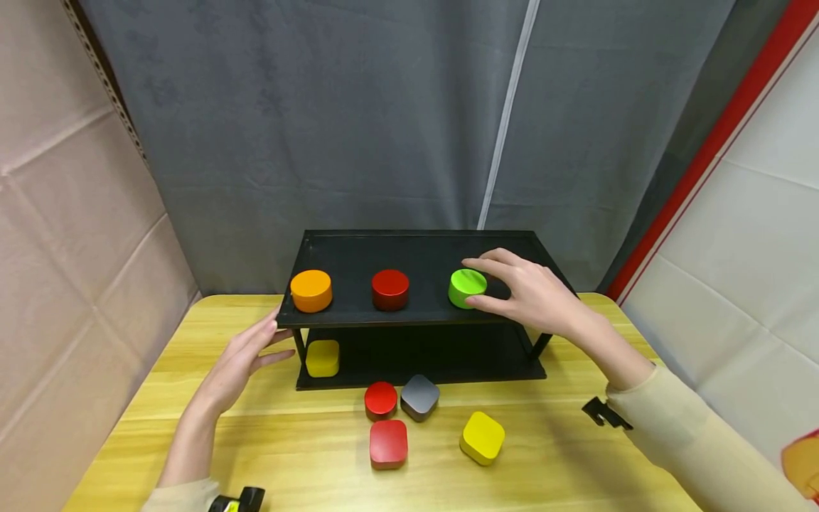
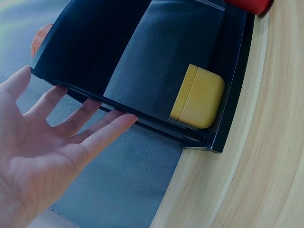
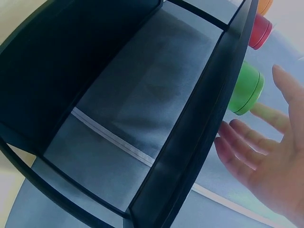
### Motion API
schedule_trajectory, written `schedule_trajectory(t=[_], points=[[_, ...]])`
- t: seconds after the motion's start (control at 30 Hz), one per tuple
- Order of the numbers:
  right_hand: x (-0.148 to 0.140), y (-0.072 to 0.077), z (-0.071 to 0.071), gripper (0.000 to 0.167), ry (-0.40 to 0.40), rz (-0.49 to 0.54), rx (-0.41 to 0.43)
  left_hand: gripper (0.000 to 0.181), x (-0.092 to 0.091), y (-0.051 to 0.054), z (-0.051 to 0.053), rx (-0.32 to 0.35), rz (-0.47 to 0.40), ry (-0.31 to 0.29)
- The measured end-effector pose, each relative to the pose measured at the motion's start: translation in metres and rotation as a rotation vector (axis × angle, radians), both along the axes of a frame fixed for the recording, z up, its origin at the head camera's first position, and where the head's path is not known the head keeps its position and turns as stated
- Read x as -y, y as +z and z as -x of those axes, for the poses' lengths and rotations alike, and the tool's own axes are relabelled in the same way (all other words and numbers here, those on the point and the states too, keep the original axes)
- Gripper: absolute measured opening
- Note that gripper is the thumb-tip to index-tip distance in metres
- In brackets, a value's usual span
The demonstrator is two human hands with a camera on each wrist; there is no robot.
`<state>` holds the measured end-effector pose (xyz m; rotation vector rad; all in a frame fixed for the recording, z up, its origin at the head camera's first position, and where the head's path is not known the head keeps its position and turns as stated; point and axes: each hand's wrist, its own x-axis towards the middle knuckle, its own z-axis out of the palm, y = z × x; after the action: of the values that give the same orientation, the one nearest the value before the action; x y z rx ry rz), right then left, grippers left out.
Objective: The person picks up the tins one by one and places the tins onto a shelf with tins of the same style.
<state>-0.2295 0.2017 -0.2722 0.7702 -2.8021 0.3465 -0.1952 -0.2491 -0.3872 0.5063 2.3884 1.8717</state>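
A black two-level shelf (image 1: 422, 318) stands on the table, its upper level carrying an orange round block (image 1: 311, 291), a dark red round block (image 1: 390, 290) and a green round block (image 1: 467, 287). My right hand (image 1: 534, 295) is at the green block, thumb and forefinger spread at its right side; the right wrist view shows a fingertip by the green block (image 3: 247, 89) and the thumb apart from it. My left hand (image 1: 233, 366) touches the shelf's left end with extended fingers, also visible in the left wrist view. A yellow block (image 1: 323, 358) sits on the lower level at left.
In front of the shelf lie a red round block (image 1: 380, 400), a grey block (image 1: 419, 397), a red square block (image 1: 388, 444) and a yellow block (image 1: 483, 437) on the wooden table (image 1: 288, 441). A grey curtain (image 1: 384, 128) hangs behind the shelf.
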Motion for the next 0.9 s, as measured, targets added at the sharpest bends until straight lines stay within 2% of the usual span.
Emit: schedule_trajectory(t=[0.47, 0.9], points=[[-0.005, -0.003, -0.017, 0.066, 0.046, 0.042, -0.109, 0.055, 0.001, -0.001, 0.000, -0.006, -0.004, 0.000], [-0.005, -0.012, -0.030, 0.072, 0.106, 0.020, -0.247, 0.055, 0.001, -0.001, 0.001, -0.004, 0.000, 0.002]])
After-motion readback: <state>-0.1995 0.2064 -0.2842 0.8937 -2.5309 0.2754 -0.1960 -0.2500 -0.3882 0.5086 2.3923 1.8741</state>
